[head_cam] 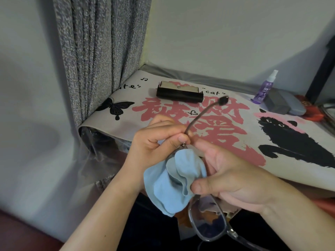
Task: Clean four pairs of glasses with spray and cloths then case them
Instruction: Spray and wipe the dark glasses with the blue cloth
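Note:
I hold a pair of glasses with a grey translucent frame in front of me, below the table edge. My left hand pinches the frame at the hinge, where one temple arm sticks up and away. My right hand pinches a light blue cloth around one lens; the other lens shows below my thumb. On the table stand a purple spray bottle, an open black case and a grey case.
The table is covered by a printed mat with pink characters, a black cat and a butterfly. A grey curtain hangs at the left. Red items and another pair of glasses lie at the far right edge.

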Demonstrator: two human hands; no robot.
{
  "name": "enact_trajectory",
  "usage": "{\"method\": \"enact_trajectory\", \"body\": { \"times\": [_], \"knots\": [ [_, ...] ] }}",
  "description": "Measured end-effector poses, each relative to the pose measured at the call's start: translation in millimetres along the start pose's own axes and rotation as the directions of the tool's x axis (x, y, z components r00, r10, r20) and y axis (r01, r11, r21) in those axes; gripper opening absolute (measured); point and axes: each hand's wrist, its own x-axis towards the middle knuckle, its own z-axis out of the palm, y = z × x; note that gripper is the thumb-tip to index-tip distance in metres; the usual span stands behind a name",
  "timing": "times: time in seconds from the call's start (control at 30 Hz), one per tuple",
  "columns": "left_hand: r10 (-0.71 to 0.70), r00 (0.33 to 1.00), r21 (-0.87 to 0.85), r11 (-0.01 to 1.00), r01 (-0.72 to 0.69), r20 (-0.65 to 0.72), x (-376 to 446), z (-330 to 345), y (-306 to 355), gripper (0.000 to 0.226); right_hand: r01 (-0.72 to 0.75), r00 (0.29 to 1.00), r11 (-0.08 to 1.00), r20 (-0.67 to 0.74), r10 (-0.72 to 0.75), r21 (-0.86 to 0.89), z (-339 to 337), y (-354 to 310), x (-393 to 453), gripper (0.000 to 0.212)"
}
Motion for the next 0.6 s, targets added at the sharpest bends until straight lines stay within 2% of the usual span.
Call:
{"method": "enact_trajectory", "body": {
  "times": [0.1,0.2,0.27,0.33,0.43,0.5,0.6],
  "knots": [
    [-0.023,0.999,0.029,0.999,0.024,-0.04,-1,1,-3,0.024,-0.005,0.996,0.998,-0.084,0.0,-0.068,5,-3,2,0.091],
    [-0.047,0.998,0.004,0.999,0.047,-0.044,-4,7,-1,0.012,-0.005,0.975,0.978,-0.218,-0.042,-0.209,9,1,8,0.067],
    [-0.019,1.0,0.004,1.0,0.019,-0.019,-3,11,-1,0.014,-0.012,0.965,0.984,-0.261,-0.036,-0.18,8,4,9,0.055],
    [-0.002,1.0,-0.001,1.0,0.002,-0.004,-1,11,-2,0.018,-0.021,0.975,0.997,-0.222,0.004,-0.073,6,2,6,0.045],
    [0.005,1.0,-0.028,1.0,-0.005,0.004,0,7,-4,0.022,-0.091,0.992,0.992,-0.076,0.098,0.087,1,-5,-2,0.039],
    [0.001,1.0,-0.047,0.999,-0.001,0.012,-1,7,-4,0.022,-0.155,0.988,0.984,-0.006,0.156,0.087,-2,-8,-2,0.046],
    [0.068,0.996,-0.017,0.998,-0.067,0.052,-4,13,-4,0.021,-0.23,0.973,0.973,-0.008,0.229,-0.035,0,-12,5,0.046]
  ]
}}
